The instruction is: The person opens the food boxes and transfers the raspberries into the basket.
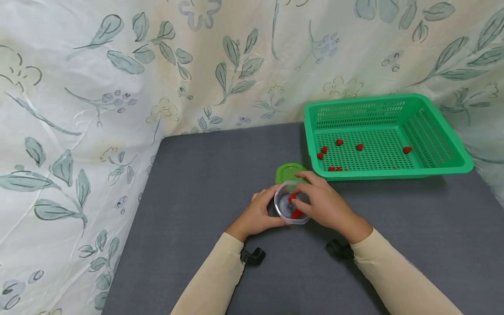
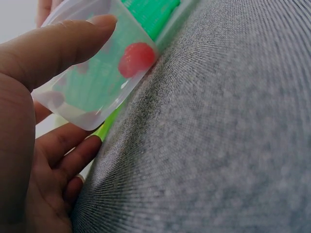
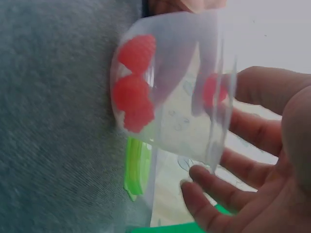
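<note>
Hands meet at a small clear cup (image 1: 290, 205) standing on the grey counter (image 1: 204, 183), directly in front of the person. The left hand (image 1: 257, 214) curls round the cup's left wall, thumb (image 2: 58, 46) pressed on its side. The right hand (image 1: 324, 203) arches over the cup's open mouth from the right, fingertips (image 1: 301, 190) dipped at the rim; a red berry (image 3: 211, 90) shows near them through the wall, but whether they pinch it cannot be told. More red berries (image 3: 133, 92) lie in the cup's bottom. The cup's axis is roughly upright, mouth upward toward the right hand, which is the nearer to the opening. Just behind the cup lies a green lid (image 1: 289, 172), flat on the counter. Further back and right stands a green basket (image 1: 433, 168) with scattered red berries (image 1: 359, 147) on its floor. A floral cloth (image 1: 118, 87) hangs behind.
</note>
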{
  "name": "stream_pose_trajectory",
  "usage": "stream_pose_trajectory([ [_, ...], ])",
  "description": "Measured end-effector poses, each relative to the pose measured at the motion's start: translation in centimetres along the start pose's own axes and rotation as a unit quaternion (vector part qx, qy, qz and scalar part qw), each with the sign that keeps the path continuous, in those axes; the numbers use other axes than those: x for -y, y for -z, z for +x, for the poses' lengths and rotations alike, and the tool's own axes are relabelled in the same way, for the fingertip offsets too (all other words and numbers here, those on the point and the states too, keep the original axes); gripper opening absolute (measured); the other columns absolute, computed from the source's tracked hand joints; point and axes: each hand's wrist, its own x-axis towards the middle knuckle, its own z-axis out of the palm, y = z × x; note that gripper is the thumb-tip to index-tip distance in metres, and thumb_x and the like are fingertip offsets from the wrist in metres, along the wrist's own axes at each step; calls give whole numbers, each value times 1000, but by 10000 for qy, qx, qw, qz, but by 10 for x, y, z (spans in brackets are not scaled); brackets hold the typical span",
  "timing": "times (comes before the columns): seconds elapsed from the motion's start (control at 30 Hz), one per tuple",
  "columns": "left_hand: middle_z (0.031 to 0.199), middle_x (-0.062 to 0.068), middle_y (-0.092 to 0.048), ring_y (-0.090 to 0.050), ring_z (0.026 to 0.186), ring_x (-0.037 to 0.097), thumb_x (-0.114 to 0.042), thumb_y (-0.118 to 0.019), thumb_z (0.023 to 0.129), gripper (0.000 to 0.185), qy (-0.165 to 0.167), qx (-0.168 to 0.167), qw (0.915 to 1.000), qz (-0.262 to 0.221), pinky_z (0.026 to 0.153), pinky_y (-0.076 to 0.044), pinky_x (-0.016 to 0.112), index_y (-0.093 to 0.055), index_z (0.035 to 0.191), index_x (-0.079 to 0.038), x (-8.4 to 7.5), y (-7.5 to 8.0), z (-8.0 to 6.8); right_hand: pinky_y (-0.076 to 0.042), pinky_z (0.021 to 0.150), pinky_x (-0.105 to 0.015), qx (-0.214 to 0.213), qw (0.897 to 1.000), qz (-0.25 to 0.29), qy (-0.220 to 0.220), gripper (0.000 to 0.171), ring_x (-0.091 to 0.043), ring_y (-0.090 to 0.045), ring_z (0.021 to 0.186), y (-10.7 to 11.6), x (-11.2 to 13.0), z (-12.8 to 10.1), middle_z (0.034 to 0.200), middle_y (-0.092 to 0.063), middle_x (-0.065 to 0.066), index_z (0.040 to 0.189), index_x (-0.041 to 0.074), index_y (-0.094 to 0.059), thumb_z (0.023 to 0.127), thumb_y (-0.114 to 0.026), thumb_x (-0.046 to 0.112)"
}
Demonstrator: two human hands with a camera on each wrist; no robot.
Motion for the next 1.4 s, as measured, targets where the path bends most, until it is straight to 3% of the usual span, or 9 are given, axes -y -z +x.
stream_pose_trajectory([
  [0.3,157,-6,-56,-52,136,15,-34,-95,83,101,14,-12,10000,12,116,-29,48,-42,169,-24,1,0,1,-55,97,-52,-55,9987,262,432,13,-35,-62,125,12,4,-1,145,-59,-16,102,10,-77,95,-87,13],
  [0.53,157,-7,-56,-51,135,15,-34,-94,84,101,34,37,10000,-1,116,-29,48,-40,170,-26,1,0,0,-58,90,-48,-449,9960,521,576,12,-30,-65,124,22,7,-3,142,-62,-8,105,13,-79,95,-85,11],
  [0.77,159,-9,-54,-52,134,13,-34,-95,83,101,107,56,9999,-56,113,-30,47,-42,169,-27,0,0,0,-56,72,-38,-1027,9897,738,673,21,-21,-69,100,35,2,-3,138,-66,-5,108,13,-80,92,-87,2],
  [0.93,159,-9,-54,-52,134,13,-34,-96,82,103,94,37,9999,-37,113,-30,47,-42,169,-28,1,0,1,-53,76,-31,-1328,9865,811,512,21,-15,-70,98,45,-3,-4,137,-66,-5,109,12,-81,92,-86,0],
  [1.1,158,-11,-55,-51,134,12,-35,-97,80,104,95,8,9999,43,114,-29,45,-42,169,-28,3,-1,1,-53,80,-31,-1565,9834,845,348,20,-14,-70,91,50,-10,-4,137,-66,-6,111,9,-81,94,-84,0],
  [1.3,157,-10,-55,-51,134,12,-35,-97,80,104,77,-1,9999,67,114,-29,44,-42,169,-29,2,-1,1,-50,84,-21,-1947,9770,819,287,19,-17,-67,88,54,-21,-3,131,-69,-9,109,4,-81,92,-85,-5],
  [1.4,157,-9,-56,-52,133,12,-35,-97,80,104,58,-10,10000,54,113,-30,46,-43,168,-28,2,-1,1,-50,85,-29,-2129,9753,579,126,17,-24,-67,100,57,-27,-3,127,-70,-12,107,0,-79,91,-85,-4],
])
